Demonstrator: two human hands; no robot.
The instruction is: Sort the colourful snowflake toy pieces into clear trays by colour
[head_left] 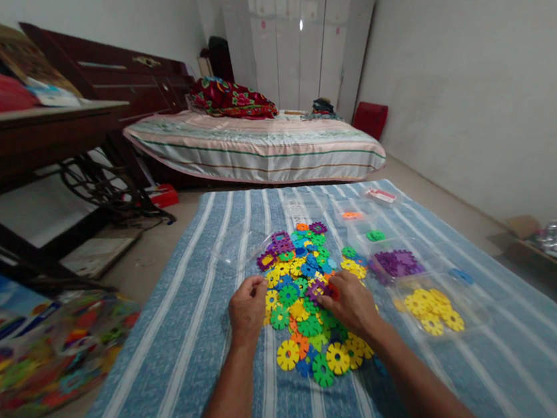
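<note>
A heap of flat plastic snowflake discs [303, 286], yellow, green, blue, purple and orange, lies on a blue striped cloth [184, 354]. My left hand [247, 308] rests at the heap's left edge with its fingers curled, touching yellow discs. My right hand [350, 303] is over the heap's right side, fingers pinched on a purple disc [316, 290]. Right of the heap, clear bags hold sorted discs: a purple group [396, 264] and a yellow group [433, 309].
A green disc [375, 235] and an orange one [351, 215] lie farther back in clear packets. A bed [256, 146] stands behind the cloth, a dark table [24, 141] to the left, a colourful plastic bag [58, 355] on the floor at left, a white wall to the right.
</note>
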